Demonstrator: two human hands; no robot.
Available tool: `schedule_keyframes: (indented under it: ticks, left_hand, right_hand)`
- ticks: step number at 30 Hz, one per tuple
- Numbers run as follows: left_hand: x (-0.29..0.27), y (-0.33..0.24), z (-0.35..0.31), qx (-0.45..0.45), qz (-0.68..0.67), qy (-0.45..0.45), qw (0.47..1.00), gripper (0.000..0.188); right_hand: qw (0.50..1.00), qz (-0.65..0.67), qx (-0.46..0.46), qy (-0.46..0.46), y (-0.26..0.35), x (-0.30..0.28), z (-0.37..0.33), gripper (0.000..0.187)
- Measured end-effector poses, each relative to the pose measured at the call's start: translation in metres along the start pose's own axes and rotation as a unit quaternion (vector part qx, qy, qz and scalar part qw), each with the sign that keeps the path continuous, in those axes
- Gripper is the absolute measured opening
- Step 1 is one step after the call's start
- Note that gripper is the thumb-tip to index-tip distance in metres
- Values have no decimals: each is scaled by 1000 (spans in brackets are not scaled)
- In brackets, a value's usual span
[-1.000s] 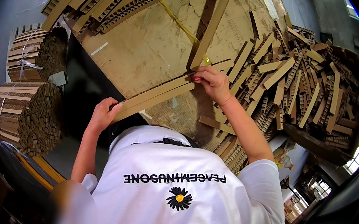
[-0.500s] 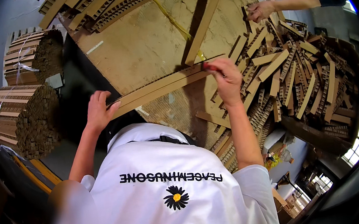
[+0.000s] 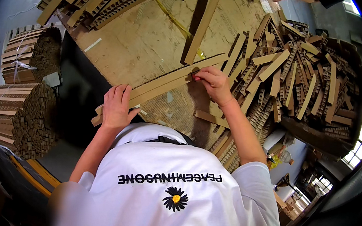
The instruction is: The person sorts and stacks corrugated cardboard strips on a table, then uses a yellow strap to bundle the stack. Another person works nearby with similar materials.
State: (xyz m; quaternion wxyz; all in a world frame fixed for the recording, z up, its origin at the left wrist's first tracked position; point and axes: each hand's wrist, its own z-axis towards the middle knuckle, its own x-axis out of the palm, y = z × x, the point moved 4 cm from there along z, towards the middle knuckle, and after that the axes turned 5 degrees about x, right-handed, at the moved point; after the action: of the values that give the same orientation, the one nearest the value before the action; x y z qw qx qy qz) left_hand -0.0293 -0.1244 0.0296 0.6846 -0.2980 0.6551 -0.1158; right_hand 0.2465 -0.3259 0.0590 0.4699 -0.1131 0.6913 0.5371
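Cardboard strips [image 3: 159, 86] lie on the table [image 3: 136, 46], loose pile [image 3: 302, 71] right, bundles [image 3: 21, 117] left.

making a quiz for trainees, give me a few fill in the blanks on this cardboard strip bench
1. Both hands, left hand and right hand, rest on a long stack of ____ strips.
2. The loose heap of short strips lies to the person's ____.
3. The tied round bundles stand to the person's ____.
4. The person's shirt is ____.

Missing words: cardboard; right; left; white
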Motion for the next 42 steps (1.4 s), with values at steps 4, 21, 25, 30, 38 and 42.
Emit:
schedule_keyframes:
  ticks: [4,21,25,30,38,42]
  left_hand:
    - [5,-3,7,7,-8,2,1000,78]
    - [14,-2,15,1,-12,-1,1000,74]
    - [15,-4,16,1,-4,2,1000,75]
    - [13,-6,20,13,1,-4,1000,71]
    - [-4,-11,2,15,-102,-41,994,59]
    - [7,-40,94,17,-151,-53,987,59]
  right_hand:
    - [1000,-15,-19,15,-3,-1,0,19]
    - [999,28,-22,-11,-18,6,-3,22]
    - [999,23,-30,-27,-20,8,-5,21]
    - [998,22,-35,-45,-16,3,-8,21]
    - [864,180,187,-431,17,-57,-69,17]
    - [710,352,353,-498,9,-54,-131,14]
